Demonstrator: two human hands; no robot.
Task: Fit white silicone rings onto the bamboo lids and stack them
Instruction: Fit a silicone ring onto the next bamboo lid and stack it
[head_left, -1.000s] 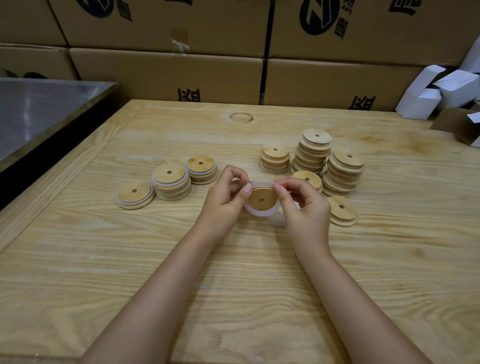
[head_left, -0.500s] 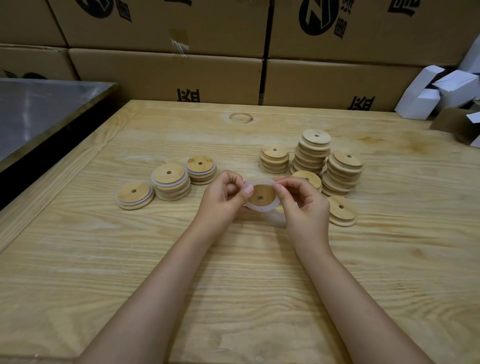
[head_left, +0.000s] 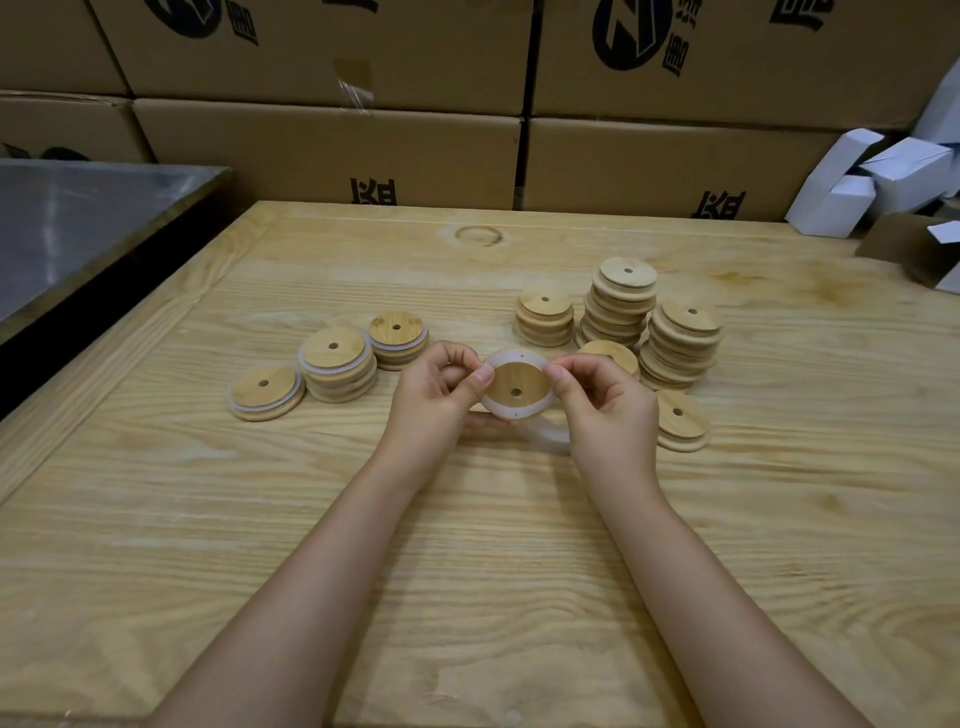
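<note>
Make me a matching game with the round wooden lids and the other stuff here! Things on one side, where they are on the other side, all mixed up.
Things
1. tilted-up lid
2. tallest lid stack
3. white boxes
4. lone ringed lid

Places
A. at the far right edge of the view
B. pinched between the left hand and the right hand
C. leftmost lid on the table
D. on the table, beyond the right hand

Pairs: 1-B, 2-D, 3-A, 4-C.
</note>
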